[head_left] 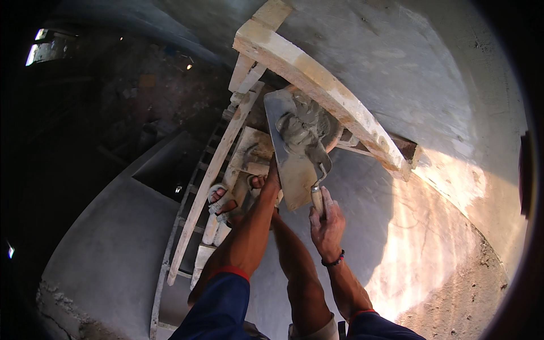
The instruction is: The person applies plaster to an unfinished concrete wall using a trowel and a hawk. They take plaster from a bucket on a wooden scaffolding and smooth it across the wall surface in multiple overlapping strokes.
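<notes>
My left forearm (pixel 255 232) reaches up beneath a flat grey plastering board (pixel 296 190), which is tilted slightly; that hand's fingers are hidden under it. Wet grey mortar (pixel 300 127) lies heaped on the board's upper part. My right hand (pixel 326 224) is closed round the wooden handle of a trowel (pixel 316 195), whose blade is in the mortar at the board's right side. Behind the board, the rim of a round pan (pixel 335 131) shows.
My sandalled feet (pixel 222 199) rest on a wooden scaffold (pixel 254 144) with rails and rungs. A pale timber beam (pixel 317 79) crosses above the board. A grey plastered wall (pixel 408 56) rises beyond. Down left lie a dark cluttered area and a grey curved surface (pixel 102 238).
</notes>
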### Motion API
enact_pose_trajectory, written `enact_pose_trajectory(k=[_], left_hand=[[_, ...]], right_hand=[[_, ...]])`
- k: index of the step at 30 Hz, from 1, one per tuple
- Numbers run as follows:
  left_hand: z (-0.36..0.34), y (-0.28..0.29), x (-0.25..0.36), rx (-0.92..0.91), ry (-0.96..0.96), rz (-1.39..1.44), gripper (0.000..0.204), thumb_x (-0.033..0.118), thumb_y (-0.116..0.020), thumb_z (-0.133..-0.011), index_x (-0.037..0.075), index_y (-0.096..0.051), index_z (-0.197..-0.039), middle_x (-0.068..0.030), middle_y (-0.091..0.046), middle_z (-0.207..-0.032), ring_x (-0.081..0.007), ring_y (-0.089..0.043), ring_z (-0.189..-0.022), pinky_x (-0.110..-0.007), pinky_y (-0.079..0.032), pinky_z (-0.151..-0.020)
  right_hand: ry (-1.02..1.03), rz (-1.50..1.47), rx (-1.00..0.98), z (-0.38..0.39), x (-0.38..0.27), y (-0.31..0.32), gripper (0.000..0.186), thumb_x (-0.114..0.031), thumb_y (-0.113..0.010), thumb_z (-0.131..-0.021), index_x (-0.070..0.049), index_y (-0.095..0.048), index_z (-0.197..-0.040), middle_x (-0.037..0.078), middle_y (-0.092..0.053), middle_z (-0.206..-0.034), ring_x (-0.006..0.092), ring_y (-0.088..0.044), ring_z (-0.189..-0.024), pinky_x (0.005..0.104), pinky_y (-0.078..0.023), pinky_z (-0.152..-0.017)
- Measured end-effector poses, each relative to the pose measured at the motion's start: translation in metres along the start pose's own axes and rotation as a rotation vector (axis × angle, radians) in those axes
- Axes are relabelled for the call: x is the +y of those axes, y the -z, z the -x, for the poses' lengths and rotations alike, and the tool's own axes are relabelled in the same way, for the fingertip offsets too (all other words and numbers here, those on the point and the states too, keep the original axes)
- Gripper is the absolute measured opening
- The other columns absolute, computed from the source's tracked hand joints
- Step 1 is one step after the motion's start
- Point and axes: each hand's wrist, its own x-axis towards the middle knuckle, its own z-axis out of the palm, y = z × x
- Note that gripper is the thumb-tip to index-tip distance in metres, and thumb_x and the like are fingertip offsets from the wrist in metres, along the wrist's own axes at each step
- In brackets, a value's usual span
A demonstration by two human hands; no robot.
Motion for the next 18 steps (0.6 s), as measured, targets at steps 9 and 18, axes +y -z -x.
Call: enact_pose_trajectory(k=[9, 18], left_hand=[[0.013, 0.009, 0.002, 0.036, 0.033, -0.003, 0.048, 0.042, -0.052, -0.094, 0.006, -0.054, -0.125, -0.0081, -0.060, -0.114, -0.0239, -0.059, -0.099, -0.039, -0.050, -0.086], [0.084, 0.007, 0.040, 0.182, 0.043, 0.021, 0.051, 0.044, -0.049, -0.095, 0.007, -0.052, -0.129, -0.0091, -0.056, -0.123, -0.0264, -0.055, -0.109, -0.041, -0.046, -0.092]], right_hand=[[0.107, -0.164, 0.046, 0.016, 0.004, 0.017, 0.054, -0.003, -0.069, -0.076, 0.005, -0.052, -0.128, 0.019, -0.063, -0.094, 0.0275, -0.064, -0.079, 0.0341, -0.052, -0.071], [0.028, -0.249, -0.030, 0.028, 0.050, 0.022, 0.052, -0.008, -0.065, -0.082, 0.005, -0.051, -0.130, 0.023, -0.064, -0.111, 0.0275, -0.066, -0.094, 0.0345, -0.051, -0.082]])
